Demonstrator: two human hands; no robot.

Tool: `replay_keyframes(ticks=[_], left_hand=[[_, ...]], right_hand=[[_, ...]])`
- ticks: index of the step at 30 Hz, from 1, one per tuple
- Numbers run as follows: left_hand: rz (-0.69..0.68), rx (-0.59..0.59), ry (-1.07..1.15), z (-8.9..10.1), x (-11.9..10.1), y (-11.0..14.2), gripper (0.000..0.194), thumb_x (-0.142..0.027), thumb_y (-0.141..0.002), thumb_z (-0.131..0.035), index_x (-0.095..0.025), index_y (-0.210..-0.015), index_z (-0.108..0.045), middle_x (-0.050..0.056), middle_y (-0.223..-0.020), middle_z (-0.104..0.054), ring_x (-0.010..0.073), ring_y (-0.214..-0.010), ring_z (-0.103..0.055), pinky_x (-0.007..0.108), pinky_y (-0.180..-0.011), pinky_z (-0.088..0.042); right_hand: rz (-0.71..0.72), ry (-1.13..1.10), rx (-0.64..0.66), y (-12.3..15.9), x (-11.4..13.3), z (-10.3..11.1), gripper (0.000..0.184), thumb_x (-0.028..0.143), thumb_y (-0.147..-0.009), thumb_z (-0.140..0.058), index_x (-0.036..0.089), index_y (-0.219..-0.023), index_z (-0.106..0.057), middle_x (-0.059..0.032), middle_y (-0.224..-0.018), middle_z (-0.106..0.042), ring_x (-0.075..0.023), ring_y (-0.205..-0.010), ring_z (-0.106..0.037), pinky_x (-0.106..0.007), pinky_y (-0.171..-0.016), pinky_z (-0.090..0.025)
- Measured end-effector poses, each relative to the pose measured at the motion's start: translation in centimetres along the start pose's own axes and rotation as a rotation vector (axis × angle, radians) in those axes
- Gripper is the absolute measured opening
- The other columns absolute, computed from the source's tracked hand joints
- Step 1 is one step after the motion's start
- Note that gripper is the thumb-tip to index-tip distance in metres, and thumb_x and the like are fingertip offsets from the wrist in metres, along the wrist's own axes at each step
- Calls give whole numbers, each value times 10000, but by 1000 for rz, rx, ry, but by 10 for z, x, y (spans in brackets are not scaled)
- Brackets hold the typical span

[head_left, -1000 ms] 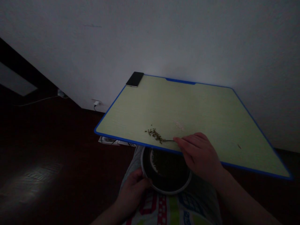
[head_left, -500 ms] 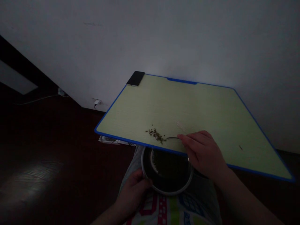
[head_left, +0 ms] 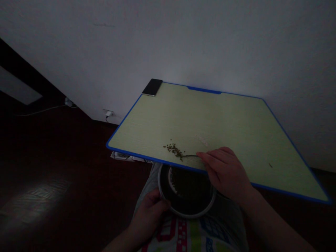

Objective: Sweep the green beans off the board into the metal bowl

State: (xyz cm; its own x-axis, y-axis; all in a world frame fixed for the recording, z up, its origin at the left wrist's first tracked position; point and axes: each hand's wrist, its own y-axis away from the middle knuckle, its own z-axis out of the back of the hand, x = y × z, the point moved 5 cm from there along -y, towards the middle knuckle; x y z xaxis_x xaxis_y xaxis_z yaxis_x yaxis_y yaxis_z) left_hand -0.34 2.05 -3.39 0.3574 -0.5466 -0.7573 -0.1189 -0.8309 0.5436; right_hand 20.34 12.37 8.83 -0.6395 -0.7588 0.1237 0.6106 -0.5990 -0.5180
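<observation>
On the pale table with a blue rim (head_left: 141,119) lies a loose scatter of small dark beans or seeds (head_left: 174,150), near the front edge. My right hand (head_left: 224,168) pinches a thin metal utensil (head_left: 191,155), perhaps a spoon; its far end touches the right side of the scatter and its handle is hidden in my fingers. In my lap, partly under the table edge, sits a round bowl (head_left: 193,214) with a dark mass of small grains inside. My left hand (head_left: 153,210) grips the bowl's left rim, thumb over the edge.
A dark phone (head_left: 152,87) rests on the table's back left corner. Faint whitish marks (head_left: 201,140) and a small dark speck (head_left: 270,165) are on the tabletop. The table stands against a wall (head_left: 183,42); a plug (head_left: 108,114) sits in its socket at left.
My right hand has moved slightly left, bringing the utensil's tip closer into the scattered beans. The left hand and bowl stay in place.
</observation>
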Motion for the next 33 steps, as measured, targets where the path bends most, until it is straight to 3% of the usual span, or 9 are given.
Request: replay_keyframes(ticks=[7, 18, 25, 33], left_hand=[[60, -30, 39, -2, 0, 0, 115, -260, -633, -806, -245, -742, -842, 43, -824, -892, 366, -920, -815, 509, -970, -587], [69, -10, 57, -5, -4, 4, 105, -263, -629, -826, -247, -732, -839, 30, -764, -883, 364, -846, -820, 531, -956, -597], [60, -20, 40, -9, -7, 8, 103, -264, -622, -798, -243, -717, -831, 40, -791, -891, 375, -871, -829, 540, -963, -605], [66, -7, 75, -7, -4, 7, 104, -247, -639, -819, -247, -741, -834, 37, -811, -896, 360, -895, -832, 512, -980, -600]], right_hand=[[0, 19, -19, -3, 1, -2, 311, 51, -1007, -533, 154, -1176, -773, -62, -902, -817, -206, -796, -728, -390, -783, -500], [-38, 56, -70, -3, -10, 0, 275, 87, -1029, -552, 165, -1193, -759, -68, -931, -824, -212, -818, -731, -389, -800, -502], [-19, 3, 10, -9, -16, -9, 339, 57, -993, -531, 179, -1187, -780, -84, -970, -825, -230, -868, -734, -400, -815, -503], [48, -60, 32, -3, -12, 3, 328, 35, -985, -514, 181, -1132, -768, -76, -936, -812, -221, -833, -707, -394, -809, -520]])
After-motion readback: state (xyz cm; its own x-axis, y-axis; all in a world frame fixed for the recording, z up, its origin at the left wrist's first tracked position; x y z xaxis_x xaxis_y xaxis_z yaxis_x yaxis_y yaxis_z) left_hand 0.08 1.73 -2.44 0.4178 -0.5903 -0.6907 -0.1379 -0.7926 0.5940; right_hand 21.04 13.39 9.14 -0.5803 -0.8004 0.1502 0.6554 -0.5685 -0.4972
